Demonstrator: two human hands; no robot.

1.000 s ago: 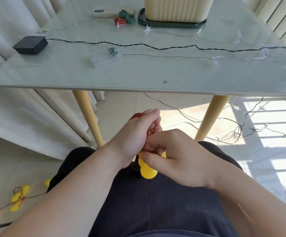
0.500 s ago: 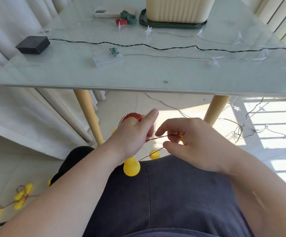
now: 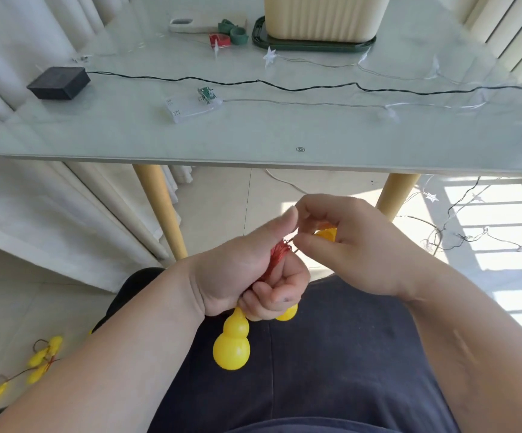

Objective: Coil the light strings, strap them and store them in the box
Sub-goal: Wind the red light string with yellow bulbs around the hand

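From here I see my left hand (image 3: 247, 270) fisted around a bundle of thin red wire (image 3: 276, 256), most of it buried in the palm. One yellow gourd-shaped plastic bulb (image 3: 231, 346) dangles below that fist; another is half hidden. My right hand (image 3: 347, 242) pinches the wire just beside the fist, covering a third bulb. Open floor lies beyond, under the glass table's edge (image 3: 253, 160).

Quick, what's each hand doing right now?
Left hand: closed around the coiled red wire, yellow gourd bulb hanging below.
Right hand: pinching the wire, another bulb inside its fingers.
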